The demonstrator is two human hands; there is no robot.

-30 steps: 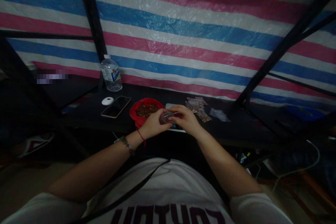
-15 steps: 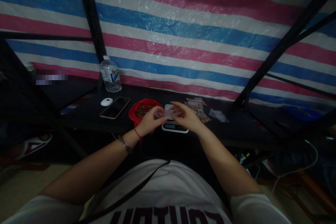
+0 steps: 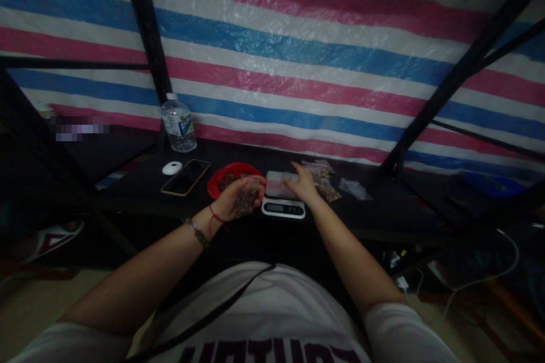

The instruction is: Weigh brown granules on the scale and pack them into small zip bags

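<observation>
My left hand (image 3: 240, 198) is turned palm up, its fingers curled round a small clear plastic bag (image 3: 246, 195) with dark bits inside. Just behind it sits a red bowl (image 3: 213, 177) lined or covered with red plastic, holding brown pieces (image 3: 230, 180). To the right, a white digital scale (image 3: 283, 209) has a pale, translucent tray-like surface (image 3: 276, 181) on top. Over that surface's right side is my right hand (image 3: 303, 182), fingers apart; whether they touch it I cannot tell. Filled clear bags (image 3: 326, 186) lie beyond that hand.
Flat plastic bags (image 3: 355, 188) lie farther right. On the left are a phone (image 3: 186, 177), a white rounded object (image 3: 172, 168) and a clear bottle (image 3: 179, 125). Black frame posts (image 3: 149, 22) flank the dark table (image 3: 238, 152), with a striped plastic sheet (image 3: 272, 57) behind.
My hands were together over the scale with something clear between them. They have parted: the left moved left and turned up with the bag, the right shifted slightly right and its fingers spread.
</observation>
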